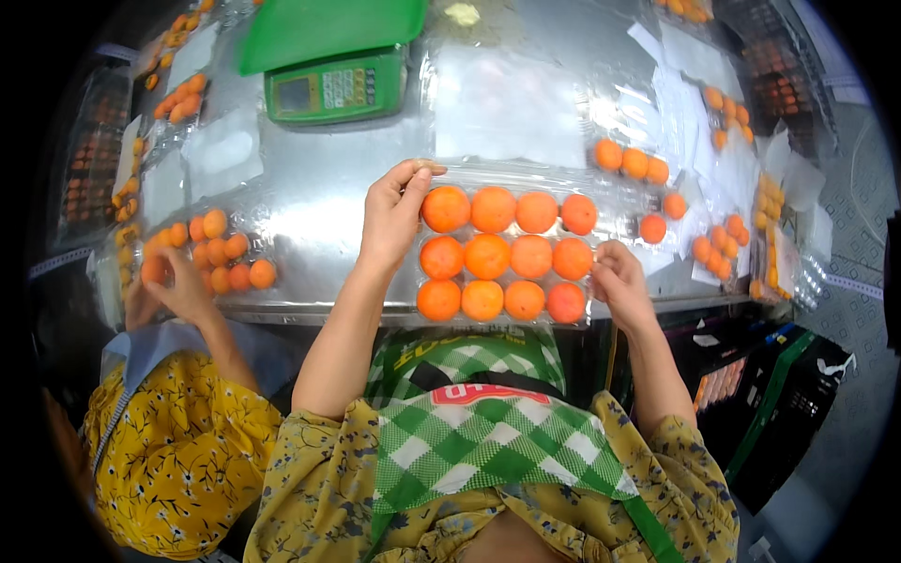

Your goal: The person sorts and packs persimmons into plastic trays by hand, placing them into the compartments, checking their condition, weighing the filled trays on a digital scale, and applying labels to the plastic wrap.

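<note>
A clear plastic tray (508, 281) lies at the table's near edge, filled with orange, round fruits (487, 257) in three rows. My left hand (398, 211) pinches the upper left corner of the tray between thumb and fingers. My right hand (621, 281) is at the tray's right rim, fingers bent and touching it or very close; whether they grip it cannot be told. The tray's clear lid (510, 105) stands folded back beyond the fruit, apparently with a white sheet in or under it.
A green digital scale (334, 88) stands at the back left. More fruits (635, 163) lie right of the tray among plastic and papers. On the left a co-worker's hands (179, 285) hold a fruit near another filled tray (229, 253). Black crates (774, 408) stand below on the right.
</note>
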`<action>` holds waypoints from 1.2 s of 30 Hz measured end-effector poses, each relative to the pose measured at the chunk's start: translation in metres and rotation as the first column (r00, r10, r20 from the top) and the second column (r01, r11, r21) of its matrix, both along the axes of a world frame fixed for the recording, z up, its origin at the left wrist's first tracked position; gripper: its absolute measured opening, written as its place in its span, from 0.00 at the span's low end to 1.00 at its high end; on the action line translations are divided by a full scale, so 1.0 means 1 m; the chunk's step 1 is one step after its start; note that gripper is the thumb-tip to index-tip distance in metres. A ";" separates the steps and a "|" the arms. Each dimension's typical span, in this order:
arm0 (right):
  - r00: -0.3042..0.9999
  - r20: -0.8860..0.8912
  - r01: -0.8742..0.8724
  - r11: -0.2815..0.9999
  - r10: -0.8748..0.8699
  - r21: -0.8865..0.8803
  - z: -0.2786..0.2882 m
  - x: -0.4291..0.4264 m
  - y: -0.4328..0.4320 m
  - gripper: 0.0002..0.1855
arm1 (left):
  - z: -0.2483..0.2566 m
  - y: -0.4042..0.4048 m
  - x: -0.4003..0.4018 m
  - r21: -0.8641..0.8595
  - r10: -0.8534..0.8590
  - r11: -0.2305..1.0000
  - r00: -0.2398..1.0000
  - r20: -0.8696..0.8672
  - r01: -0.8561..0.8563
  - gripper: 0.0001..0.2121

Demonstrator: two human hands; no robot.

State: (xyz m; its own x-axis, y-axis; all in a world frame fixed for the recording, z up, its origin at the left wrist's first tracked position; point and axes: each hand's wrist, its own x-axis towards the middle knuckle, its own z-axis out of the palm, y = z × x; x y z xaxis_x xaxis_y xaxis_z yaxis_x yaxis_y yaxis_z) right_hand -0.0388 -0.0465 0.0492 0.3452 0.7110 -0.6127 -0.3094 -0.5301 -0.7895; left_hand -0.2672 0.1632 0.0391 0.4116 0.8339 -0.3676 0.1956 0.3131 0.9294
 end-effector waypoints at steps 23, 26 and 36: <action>0.946 0.134 -0.310 0.945 0.296 0.102 0.007 -0.009 0.457 0.03 | 0.010 0.416 -0.057 0.074 0.171 0.982 0.985 0.021 -0.172 0.07; 0.902 0.214 -0.383 0.924 0.375 -0.006 -0.001 -0.010 0.470 0.04 | -0.008 0.427 -0.059 0.093 0.144 0.986 0.988 -0.046 -0.139 0.07; 0.730 0.445 -0.508 0.848 0.519 -0.155 0.023 -0.011 0.465 0.18 | -0.001 0.440 -0.067 0.567 0.189 0.749 0.709 -0.680 0.344 0.13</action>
State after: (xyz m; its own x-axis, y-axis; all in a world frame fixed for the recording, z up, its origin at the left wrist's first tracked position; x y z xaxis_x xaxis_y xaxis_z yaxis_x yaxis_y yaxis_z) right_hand -0.0494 0.4184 0.0722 0.1713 0.8507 -0.4969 0.4041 -0.5206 -0.7521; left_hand -0.3345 0.6033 0.0381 0.3523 0.9356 0.0219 0.8186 -0.3194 0.4773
